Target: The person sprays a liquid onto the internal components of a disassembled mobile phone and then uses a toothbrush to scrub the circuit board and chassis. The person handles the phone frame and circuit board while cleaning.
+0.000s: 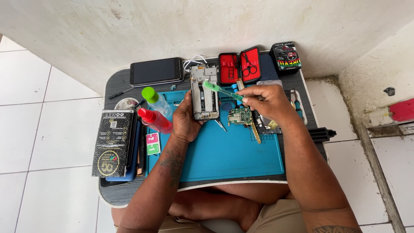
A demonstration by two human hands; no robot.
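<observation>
Green toothbrush (220, 90) sits bristles-down on the top edge of the opened phone frame (204, 92), centre of frame, just above the blue work mat (228, 151). Left hand (184, 121) is wrapped around the frame's left side, holding it up off the mat; right hand (267, 101) is pinched closed on the brush handle, to the right of the frame. Hands are apart, frame and brush between them. Step looks like brush-cleaning the chassis interior. My read: the next stroke wants light pressure and short passes, frame held steady, bristles kept off any loose flex. Removed circuit board (240, 115) lies on the mat just below the right hand. Red-capped spray bottle (154, 121) and green-capped bottle (156, 100) stand left of the left hand. Black phone (156, 71) lies upper left, red tool case (239, 67) open at upper centre, black box (113, 142) at far left on the tray table (125, 194).
</observation>
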